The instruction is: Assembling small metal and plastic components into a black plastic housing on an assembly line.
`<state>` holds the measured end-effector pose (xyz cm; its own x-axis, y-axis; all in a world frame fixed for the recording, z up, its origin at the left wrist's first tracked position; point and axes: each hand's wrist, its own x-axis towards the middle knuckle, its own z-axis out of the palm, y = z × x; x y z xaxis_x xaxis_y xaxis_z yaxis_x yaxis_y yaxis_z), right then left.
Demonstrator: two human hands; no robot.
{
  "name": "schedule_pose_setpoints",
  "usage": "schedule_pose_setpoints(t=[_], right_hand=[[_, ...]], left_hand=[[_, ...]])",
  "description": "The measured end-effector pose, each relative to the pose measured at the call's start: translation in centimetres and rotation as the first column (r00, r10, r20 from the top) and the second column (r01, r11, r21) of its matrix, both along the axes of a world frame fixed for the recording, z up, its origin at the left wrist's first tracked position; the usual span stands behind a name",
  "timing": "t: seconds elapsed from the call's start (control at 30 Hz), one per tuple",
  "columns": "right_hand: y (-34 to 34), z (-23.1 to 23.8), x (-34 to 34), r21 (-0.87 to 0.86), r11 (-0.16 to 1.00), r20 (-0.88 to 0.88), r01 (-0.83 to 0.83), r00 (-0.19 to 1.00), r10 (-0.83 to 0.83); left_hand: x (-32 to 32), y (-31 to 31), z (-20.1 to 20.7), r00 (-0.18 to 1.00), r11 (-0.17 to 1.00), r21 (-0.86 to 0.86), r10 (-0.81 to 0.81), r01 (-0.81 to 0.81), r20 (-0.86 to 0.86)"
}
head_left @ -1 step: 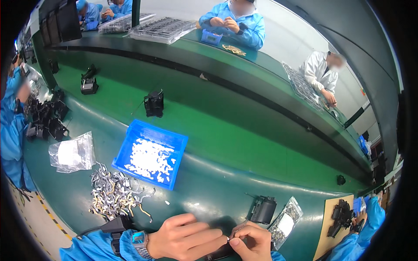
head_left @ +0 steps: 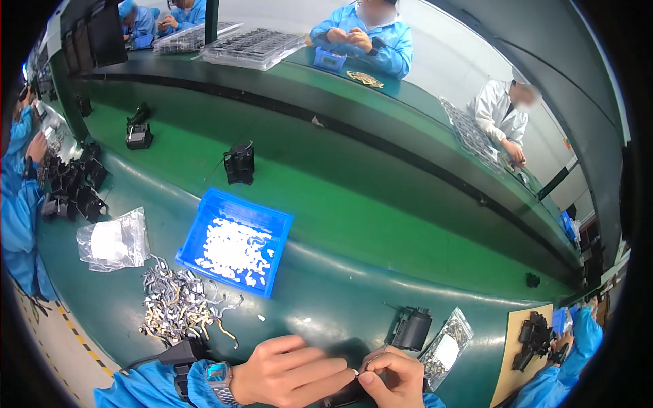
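Note:
My left hand (head_left: 292,374), a metal watch on its wrist, and my right hand (head_left: 394,377) meet at the lower middle. The fingertips of both are closed on a tiny white piece (head_left: 356,372), mostly covered by them; its kind cannot be made out. Below the fingers shows part of a dark object (head_left: 345,394), largely hidden. Just beyond my right hand stands a black cylindrical housing (head_left: 411,328). To the left lies a heap of short grey and yellowish wire leads (head_left: 180,306). Two loose white bits (head_left: 261,317) lie nearer my left hand.
A blue bin (head_left: 235,204) holds many small white pieces. Clear bags lie at left (head_left: 115,241) and right (head_left: 445,350). Black units (head_left: 239,163) sit on the green belt beyond the bench. Co-workers sit across (head_left: 371,37) and at both sides, one beside a brown board (head_left: 507,374).
My hands stay in the same place with fingertips together. The co-worker across has shifted very slightly, and a co-worker at the left edge has moved a little.

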<state>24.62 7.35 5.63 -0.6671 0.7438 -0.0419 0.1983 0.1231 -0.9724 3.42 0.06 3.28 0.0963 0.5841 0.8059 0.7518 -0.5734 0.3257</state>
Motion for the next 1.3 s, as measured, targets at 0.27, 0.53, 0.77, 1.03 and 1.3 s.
schedule_pose_setpoints(t=[0.27, 0.53, 0.77, 1.03, 1.3], right_hand=[[-0.5, 0.5, -1.5, 0.577, 0.815, 0.029, 0.054, 0.996, -0.086], [-0.5, 0.4, -2.1, 0.694, 0.719, 0.017, 0.03, 0.998, -0.059], [-0.3, 0.5, -0.8, 0.662, 0.742, -0.02, 0.11, 0.991, -0.129], [-0.2, 0.5, -0.8, 0.672, 0.739, 0.145, -0.044, 0.987, -0.073], [0.1, 0.8, -1.9, 0.741, 0.658, 0.2, -0.136, 0.98, -0.023]], left_hand=[[0.9, -0.1, -0.1, 0.986, 0.993, -0.117, -0.006, 0.026, 0.164], [0.5, -0.2, -0.2, 0.964, 0.979, -0.196, -0.009, 0.063, 0.266], [-4.4, 1.0, 2.2, 0.909, 0.896, -0.154, 0.408, -0.417, -0.084], [-6.2, 0.6, 3.4, 0.765, 0.75, -0.159, 0.615, -0.642, -0.19], [-1.5, 0.1, 1.0, 0.997, 0.943, -0.328, -0.033, 0.056, 0.075]])
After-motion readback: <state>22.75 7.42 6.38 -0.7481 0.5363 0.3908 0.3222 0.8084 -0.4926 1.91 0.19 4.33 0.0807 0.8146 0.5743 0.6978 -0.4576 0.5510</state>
